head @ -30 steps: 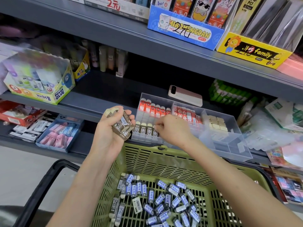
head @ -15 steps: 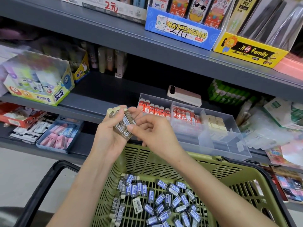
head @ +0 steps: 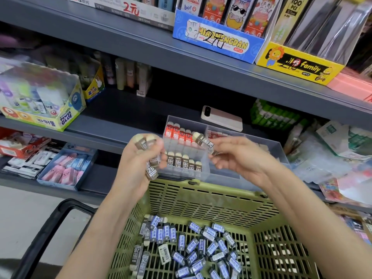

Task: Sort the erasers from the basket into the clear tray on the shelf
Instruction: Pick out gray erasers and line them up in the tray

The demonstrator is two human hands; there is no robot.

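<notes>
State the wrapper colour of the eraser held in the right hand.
Brown wrapper on the cream-tipped eraser; head view.

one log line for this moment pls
left hand: holds eraser bunch | right hand: pinches one eraser by tray | basket: blue erasers inside

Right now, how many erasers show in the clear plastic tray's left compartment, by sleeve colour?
Brown-sleeved cream erasers: 5
Red-sleeved erasers: 4 showing; the brown eraser in the right hand hides the row's end
Total: 9 showing
</notes>
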